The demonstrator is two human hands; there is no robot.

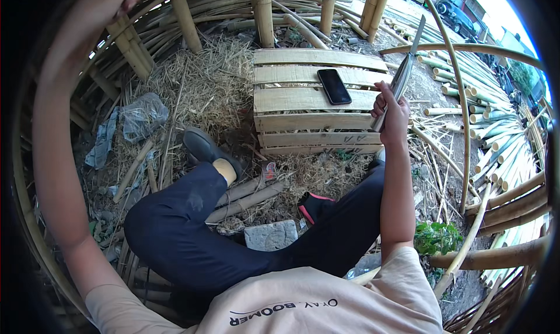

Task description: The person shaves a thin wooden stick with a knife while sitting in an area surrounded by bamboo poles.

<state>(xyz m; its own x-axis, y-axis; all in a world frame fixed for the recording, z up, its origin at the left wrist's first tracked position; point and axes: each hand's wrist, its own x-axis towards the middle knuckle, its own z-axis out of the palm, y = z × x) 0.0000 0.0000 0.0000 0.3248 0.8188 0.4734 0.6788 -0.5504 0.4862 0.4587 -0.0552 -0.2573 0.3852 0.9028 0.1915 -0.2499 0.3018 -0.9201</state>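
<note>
My right hand [391,109] is closed around a long-handled knife [402,74], whose narrow grey blade points up and away from me. It is held just off the right edge of a low slatted wooden crate [286,99]. On the crate's top lies a black smartphone [334,86], left of my right hand. My left hand [127,0] is raised at the upper left, beside bamboo poles and partly cut off by the picture's edge. Its visible fingers are curled, but what they hold, if anything, is hidden.
Bamboo posts [263,16] and bent bamboo strips [452,60] surround me. Cut bamboo poles [496,141] are piled at the right. Shavings [213,71], a clear plastic bag [143,117], a grey block [270,235] and a black-and-red item [315,207] lie around my legs.
</note>
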